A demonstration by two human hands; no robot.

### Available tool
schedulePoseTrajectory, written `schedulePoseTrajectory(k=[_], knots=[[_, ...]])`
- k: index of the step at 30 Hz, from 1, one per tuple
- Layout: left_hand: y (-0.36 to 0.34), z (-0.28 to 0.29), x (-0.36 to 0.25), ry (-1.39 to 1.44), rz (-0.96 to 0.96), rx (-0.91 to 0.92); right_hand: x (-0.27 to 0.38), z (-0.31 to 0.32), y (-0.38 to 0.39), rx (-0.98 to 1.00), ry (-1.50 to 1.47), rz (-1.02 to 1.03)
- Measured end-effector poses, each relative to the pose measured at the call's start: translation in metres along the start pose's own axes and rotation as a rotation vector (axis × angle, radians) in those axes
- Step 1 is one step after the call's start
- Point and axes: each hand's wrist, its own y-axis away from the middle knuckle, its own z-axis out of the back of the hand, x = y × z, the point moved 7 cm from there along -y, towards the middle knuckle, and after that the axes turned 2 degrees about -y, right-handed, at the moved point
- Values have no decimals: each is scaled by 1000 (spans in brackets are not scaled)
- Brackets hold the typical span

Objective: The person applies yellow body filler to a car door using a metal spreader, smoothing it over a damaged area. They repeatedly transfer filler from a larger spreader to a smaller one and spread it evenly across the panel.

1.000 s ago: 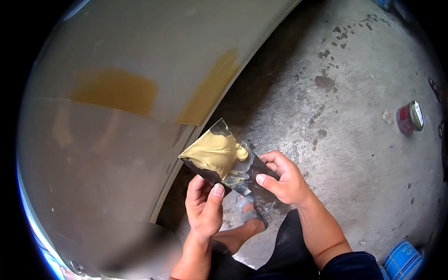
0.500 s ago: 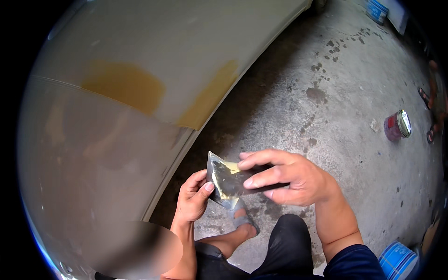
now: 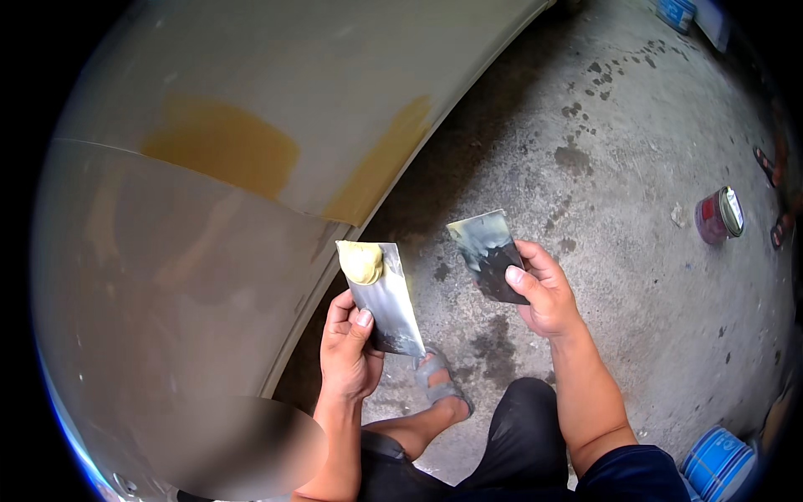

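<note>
My left hand (image 3: 346,358) is closed around the lower side of a shiny metal putty spreader (image 3: 386,303), thumb on its face. A lump of pale yellow putty (image 3: 362,263) sits on the spreader's upper left corner. To the right and apart from it, my right hand (image 3: 548,294) grips a dark, flat putty spreader (image 3: 487,253) by its lower right edge. Pale smears coat that one's upper edge. On the left stands a grey-beige car panel (image 3: 201,276) with two mustard-yellow patches, the wide patch (image 3: 226,151) and the narrow patch (image 3: 381,167) by the panel's edge.
The concrete floor (image 3: 627,276) is marked with dark wet spots. A red can (image 3: 716,219) stands at the right, and a blue-and-white bucket (image 3: 718,462) is at the lower right. Another blue bucket (image 3: 674,13) is at the far right. Someone's sandaled feet (image 3: 776,197) show at the right rim.
My right hand was over the left hand's spreader; now the two spreaders are apart. The left one has tilted to show a gathered putty lump, and the right hand has moved right.
</note>
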Motion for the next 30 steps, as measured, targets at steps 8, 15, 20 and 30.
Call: schedulePoseTrajectory(k=[8, 15, 20, 30], knots=[[17, -26, 42, 151, 256, -28, -59, -30, 1, 181, -427, -271], [14, -24, 27, 145, 196, -1, -52, -27, 46, 206, -395, -380], [18, -30, 31, 112, 208, -7, -53, -33, 52, 404, -182, -396], [15, -14, 36, -23, 59, -265, -30, -31, 42, 216, -87, 173]])
